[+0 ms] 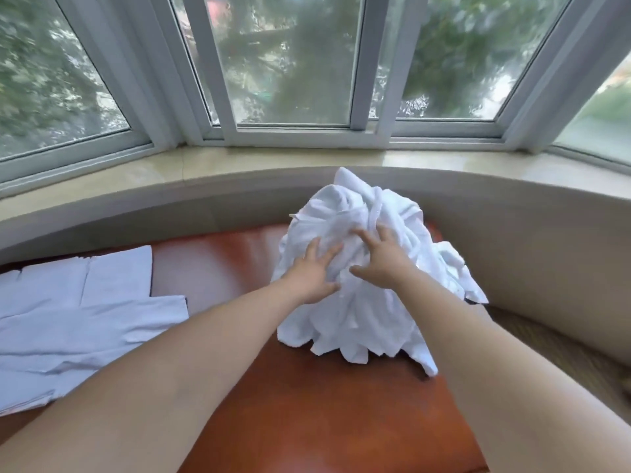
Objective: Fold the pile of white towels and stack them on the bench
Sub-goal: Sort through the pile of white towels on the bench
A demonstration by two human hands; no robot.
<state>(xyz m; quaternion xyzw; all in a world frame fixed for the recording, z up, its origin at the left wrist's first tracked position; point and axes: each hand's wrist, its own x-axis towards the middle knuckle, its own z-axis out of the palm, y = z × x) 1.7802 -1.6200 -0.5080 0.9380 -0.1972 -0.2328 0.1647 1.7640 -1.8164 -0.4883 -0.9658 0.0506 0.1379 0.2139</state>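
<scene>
The left hand [316, 271] is laid on the near face of the pile [358, 268], its fingers spread and nearly straight, the fingertips pressed into the cloth and the thumb stretched out along the lower side; nothing is gripped by it. The right hand [380, 259] is set just beside it, a little higher on the pile, with the fingers splayed and lightly bent over a fold and the thumb pointed toward the left hand; whether any cloth is pinched beneath those fingers cannot be told, though the hand is seen resting on the towels rather than closed round them. A small gap of white cloth is left between the two hands. Both bare forearms are stretched forward from the lower corners of the view. The pile is heaped in a rumpled cone, white and crumpled, with loose ends trailed toward the near edge and to the right. It is stood on the bench [307, 404], whose glossy red-brown top is seen in front of and to the left of it. Well apart from the pile, at the left end of the bench, flat towels [75, 322] are laid out in overlapping pieces. The bench is bounded behind and to the right by a curved beige wall [512, 233]. Above that, a pale sill [239, 162] is run beneath a bay window [293, 63], through which blurred green foliage is seen.
</scene>
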